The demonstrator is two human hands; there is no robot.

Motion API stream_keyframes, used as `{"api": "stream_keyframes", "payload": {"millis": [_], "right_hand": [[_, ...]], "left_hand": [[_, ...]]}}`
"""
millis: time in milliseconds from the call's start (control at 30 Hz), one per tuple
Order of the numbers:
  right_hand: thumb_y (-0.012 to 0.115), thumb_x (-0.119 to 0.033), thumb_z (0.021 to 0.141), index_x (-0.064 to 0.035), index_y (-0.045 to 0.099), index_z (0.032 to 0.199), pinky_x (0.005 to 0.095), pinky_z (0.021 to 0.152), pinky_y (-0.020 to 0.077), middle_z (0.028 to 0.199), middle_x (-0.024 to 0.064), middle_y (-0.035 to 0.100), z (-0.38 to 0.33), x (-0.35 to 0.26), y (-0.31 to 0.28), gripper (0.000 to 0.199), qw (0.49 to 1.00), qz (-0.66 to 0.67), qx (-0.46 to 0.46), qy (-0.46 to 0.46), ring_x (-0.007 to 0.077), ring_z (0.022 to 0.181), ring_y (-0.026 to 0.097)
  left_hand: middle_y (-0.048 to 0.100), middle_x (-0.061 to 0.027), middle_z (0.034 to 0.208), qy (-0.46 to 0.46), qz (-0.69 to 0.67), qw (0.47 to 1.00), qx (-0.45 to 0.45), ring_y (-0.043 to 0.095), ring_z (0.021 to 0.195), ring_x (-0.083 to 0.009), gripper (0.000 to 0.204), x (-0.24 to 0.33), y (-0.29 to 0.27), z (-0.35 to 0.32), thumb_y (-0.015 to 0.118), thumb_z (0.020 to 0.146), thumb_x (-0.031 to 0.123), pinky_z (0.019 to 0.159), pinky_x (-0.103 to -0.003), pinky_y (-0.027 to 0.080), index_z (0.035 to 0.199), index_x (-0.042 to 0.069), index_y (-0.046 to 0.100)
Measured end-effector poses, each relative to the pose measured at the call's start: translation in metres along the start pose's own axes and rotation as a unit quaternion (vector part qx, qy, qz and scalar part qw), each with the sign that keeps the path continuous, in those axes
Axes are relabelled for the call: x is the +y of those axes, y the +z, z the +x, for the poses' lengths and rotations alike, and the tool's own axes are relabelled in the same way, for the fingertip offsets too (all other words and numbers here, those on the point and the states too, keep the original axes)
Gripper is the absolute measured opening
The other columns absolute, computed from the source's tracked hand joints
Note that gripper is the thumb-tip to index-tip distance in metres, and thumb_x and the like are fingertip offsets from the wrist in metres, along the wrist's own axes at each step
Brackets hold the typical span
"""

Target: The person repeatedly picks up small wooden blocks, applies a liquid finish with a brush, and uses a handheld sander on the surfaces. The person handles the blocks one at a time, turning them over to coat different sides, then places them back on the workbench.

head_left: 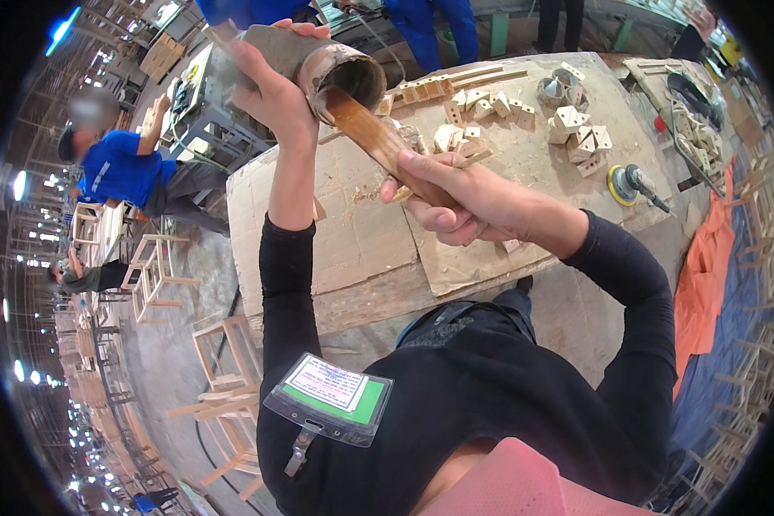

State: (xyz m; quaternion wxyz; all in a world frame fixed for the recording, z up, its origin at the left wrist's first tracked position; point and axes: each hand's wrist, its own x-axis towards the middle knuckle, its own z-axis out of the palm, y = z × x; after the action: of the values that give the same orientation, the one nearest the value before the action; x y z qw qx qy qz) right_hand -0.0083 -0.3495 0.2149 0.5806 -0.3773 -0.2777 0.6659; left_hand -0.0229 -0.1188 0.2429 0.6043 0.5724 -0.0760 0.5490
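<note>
Left hand [275, 99] was wrapped round the can [353, 76], which was tipped with its mouth toward the wearer and its rim crusted. Right hand [464, 193], below and right of the can, had its fingers closed on a flat wooden stick [378, 146], far end inside the can mouth. Contents: couldn't tell.

Risks, my read: with the can tipped like that, anything runny inside could have spilled over the rim onto the worktop [335, 232] below the can. Right-hand grip sat at the stick's near end, so a hard push could have twisted it or knocked the can loose from the left hand. A dropped can might have rolled into the small blocks [490, 105] right of it. Sander [636, 182], well right of the can, looked safer from drips.
</note>
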Motion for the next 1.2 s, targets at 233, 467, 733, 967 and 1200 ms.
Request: {"api": "stream_keyframes", "payload": {"millis": [233,467,733,967,1200], "right_hand": [[0.029,-0.042,0.104,-0.0066,0.051,0.108,0.0187,0.033,0.0140,0.052,-0.0084,0.030,0.007,0.016,0.002,0.042,0.994,0.106,-0.010,-0.024,0.0023,0.038,0.018],[0.027,-0.040,0.104,-0.0042,0.050,0.113,0.0161,0.031,0.0193,0.053,-0.0079,0.033,0.027,0.048,-0.033,0.043,0.976,0.206,-0.047,-0.059,0.0011,0.038,0.021],[0.026,-0.042,0.104,0.0005,0.051,0.111,0.0145,0.026,0.0293,0.049,-0.0062,0.036,0.009,0.068,-0.077,0.049,0.931,0.301,-0.162,-0.131,0.0007,0.031,0.031],[0.027,-0.035,0.105,-0.0006,0.050,0.112,0.0166,0.027,0.0316,0.052,-0.0023,0.043,-0.094,0.065,-0.132,0.042,0.899,0.293,-0.011,-0.326,0.0019,0.033,0.036],[0.027,-0.028,0.105,0.0047,0.049,0.118,0.0212,0.033,0.0331,0.057,0.0059,0.048,-0.195,0.081,-0.172,0.042,0.835,0.327,0.094,-0.432,0.0068,0.036,0.037]], "left_hand": [[0.063,-0.0170,0.081,-0.026,-0.071,0.996,0.057,0.066,0.074,-0.0298,0.057,-0.016,-0.002,-0.011,0.039,0.099,0.048,0.072,-0.041,0.056,0.099,-0.006,0.054],[0.062,-0.0170,0.087,-0.144,-0.125,0.979,0.069,0.063,0.084,-0.0307,0.058,-0.040,-0.007,-0.022,0.036,0.098,0.053,0.079,-0.042,0.054,0.104,-0.003,0.051],[0.062,-0.0134,0.098,-0.296,-0.121,0.943,0.097,0.062,0.094,-0.0265,0.057,-0.087,-0.034,-0.027,0.034,0.100,0.050,0.079,-0.039,0.055,0.108,-0.003,0.055],[0.068,-0.0074,0.098,-0.406,0.161,0.900,0.001,0.061,0.088,-0.0146,0.048,-0.147,-0.075,-0.061,0.054,0.095,0.043,0.079,-0.030,0.049,0.104,-0.002,0.066],[0.068,-0.0060,0.096,-0.347,0.372,0.855,-0.106,0.059,0.087,-0.0111,0.050,-0.182,-0.113,-0.097,0.066,0.087,0.045,0.079,-0.027,0.045,0.107,0.000,0.067]]}}
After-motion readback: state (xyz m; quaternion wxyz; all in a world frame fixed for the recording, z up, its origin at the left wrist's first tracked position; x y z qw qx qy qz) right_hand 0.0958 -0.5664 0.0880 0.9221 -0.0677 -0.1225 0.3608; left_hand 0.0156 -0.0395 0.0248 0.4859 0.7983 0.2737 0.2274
